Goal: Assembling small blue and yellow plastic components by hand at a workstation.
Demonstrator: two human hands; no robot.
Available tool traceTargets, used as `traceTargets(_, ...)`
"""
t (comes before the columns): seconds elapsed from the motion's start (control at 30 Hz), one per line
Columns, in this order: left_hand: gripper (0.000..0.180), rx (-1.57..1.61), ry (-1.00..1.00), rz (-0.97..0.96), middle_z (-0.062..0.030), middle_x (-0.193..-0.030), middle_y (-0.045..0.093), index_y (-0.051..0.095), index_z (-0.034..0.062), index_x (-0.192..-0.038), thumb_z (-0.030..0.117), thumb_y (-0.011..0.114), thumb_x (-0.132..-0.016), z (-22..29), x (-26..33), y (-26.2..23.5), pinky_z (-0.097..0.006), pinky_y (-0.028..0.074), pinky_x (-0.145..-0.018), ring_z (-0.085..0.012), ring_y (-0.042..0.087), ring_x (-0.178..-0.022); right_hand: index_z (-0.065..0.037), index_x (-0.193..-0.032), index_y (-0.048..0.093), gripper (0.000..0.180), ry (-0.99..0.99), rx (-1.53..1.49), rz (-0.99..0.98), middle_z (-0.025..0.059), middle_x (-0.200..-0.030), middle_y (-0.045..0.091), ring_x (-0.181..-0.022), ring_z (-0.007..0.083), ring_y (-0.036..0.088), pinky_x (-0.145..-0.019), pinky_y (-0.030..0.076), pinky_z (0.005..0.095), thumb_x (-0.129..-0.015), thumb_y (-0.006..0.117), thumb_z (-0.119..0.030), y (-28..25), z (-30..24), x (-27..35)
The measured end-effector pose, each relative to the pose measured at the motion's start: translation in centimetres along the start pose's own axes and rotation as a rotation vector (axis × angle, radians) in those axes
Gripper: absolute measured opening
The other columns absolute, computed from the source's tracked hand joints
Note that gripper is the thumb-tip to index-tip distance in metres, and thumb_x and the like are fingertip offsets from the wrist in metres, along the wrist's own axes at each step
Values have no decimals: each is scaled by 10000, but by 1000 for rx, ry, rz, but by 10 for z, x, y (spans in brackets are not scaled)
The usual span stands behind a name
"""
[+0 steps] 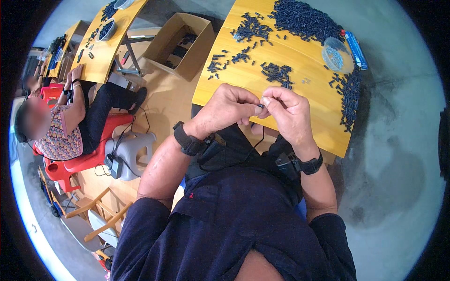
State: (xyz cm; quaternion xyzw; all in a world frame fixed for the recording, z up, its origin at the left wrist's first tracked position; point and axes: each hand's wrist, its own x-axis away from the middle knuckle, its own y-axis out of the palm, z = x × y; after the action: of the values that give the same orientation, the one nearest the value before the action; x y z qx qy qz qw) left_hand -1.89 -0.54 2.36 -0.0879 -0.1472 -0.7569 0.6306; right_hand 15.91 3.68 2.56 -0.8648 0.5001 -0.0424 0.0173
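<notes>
We pinch a small dark piece (pixel 260 107) between both hands: left hand (pixel 229 110) at nine o'clock of it, right hand (pixel 288 114) at three, fingertips closed and meeting. Loose dark pieces (pixel 277 72) lie at twelve o'clock on the yellow table (pixel 309 122), equally near both hands.

The small dark part (pixel 260 107) pinched between the left hand (pixel 230 107) and right hand (pixel 289 111) is mostly covered by the fingers (pixel 272 99) and too small to identify. At 1 o'clock, the contents of the clear round container (pixel 335 55) are too fine to tell. At 11 o'clock, the cardboard box (pixel 180 44) has a shadowed, unreadable interior.
</notes>
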Motion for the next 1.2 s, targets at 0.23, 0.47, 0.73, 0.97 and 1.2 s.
traceTargets(0.23,127,33,18,8,-33,-762,674,693,-8,-913,98,677,-845,-8,-1,-1,-195,477,-535,-61,591,-590,34,-983,617,119,-59,12,-33,52,-814,634,-704,101,625,-624,528,233,-906,536,-7,-1,4,1)
traceTargets(0.47,143,111,17,22,-38,-733,659,674,-10,-948,84,688,-841,-9,2,-1,-200,480,-543,-73,605,-598,44,-943,605,84,-70,-55,-89,54,-811,622,-702,92,618,-643,537,245,-900,542,8,-13,-11,3)
traceTargets(0.73,122,187,50,11,-28,-723,657,686,5,-950,57,683,-840,-10,6,-1,-208,491,-566,-79,608,-614,39,-922,612,72,8,-24,-155,46,-757,637,-650,89,631,-586,532,222,-900,557,-3,-19,-16,4)
traceTargets(0.97,118,184,73,-54,-9,-732,650,686,17,-948,72,683,-844,-8,7,-1,-206,487,-593,-70,588,-626,34,-934,616,82,13,-21,-185,35,-760,629,-647,80,623,-578,524,213,-909,560,-20,-17,-13,6)
traceTargets(1.2,128,191,89,-67,2,-788,654,678,22,-963,86,681,-852,-13,5,-3,-194,491,-606,-50,583,-658,30,-923,610,79,36,3,-204,18,-753,614,-637,76,611,-565,509,212,-911,557,-28,-14,-17,4)
